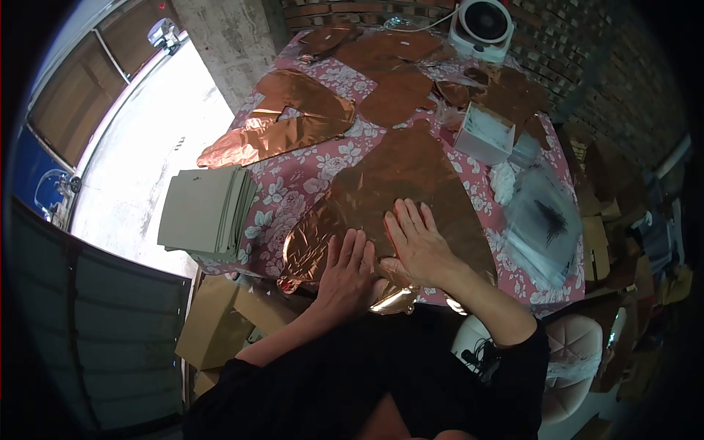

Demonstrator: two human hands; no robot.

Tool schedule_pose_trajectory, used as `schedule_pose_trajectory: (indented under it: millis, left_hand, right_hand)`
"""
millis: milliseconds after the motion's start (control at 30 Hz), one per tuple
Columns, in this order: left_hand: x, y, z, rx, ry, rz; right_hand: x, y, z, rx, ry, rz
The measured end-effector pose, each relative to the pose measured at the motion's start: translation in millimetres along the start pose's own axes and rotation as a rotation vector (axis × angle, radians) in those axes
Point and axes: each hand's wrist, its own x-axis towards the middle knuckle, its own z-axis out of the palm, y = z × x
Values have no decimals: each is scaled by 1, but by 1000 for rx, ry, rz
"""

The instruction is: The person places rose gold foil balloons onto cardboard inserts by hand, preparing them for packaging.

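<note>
A large sheet of shiny copper-coloured foil (400,183) lies on the table with the floral cloth (293,191). Both my hands press flat on its near part. My left hand (348,268) rests palm down near the foil's crumpled front edge, fingers together. My right hand (418,238) lies flat beside it, fingers spread a little, pointing away from me. A curled bit of foil (396,299) hangs over the table's front edge under my hands.
More copper foil sheets (293,117) cover the far half of the table. A stack of grey cardboard sheets (205,209) sits at the left edge. A small white box (484,132), clear plastic bags (539,220) and a white fan (482,26) stand on the right and at the back.
</note>
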Motion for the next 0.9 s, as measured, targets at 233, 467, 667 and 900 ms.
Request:
schedule_pose_trajectory:
  millis: [233, 467, 667, 900]
  left_hand:
    - [9, -23, -24, -62, -86, 13]
    - [30, -93, -42, 173, 63, -427]
    - [37, -106, -32, 241, 57, -459]
    - [51, -110, -50, 109, -111, -410]
  right_hand:
    - [1, -3, -4, -27, -65, 21]
    - [2, -5, -4, -35, -108, 25]
    - [2, -4, -2, -30, -109, 29]
    - [2, -5, -4, -40, -114, 34]
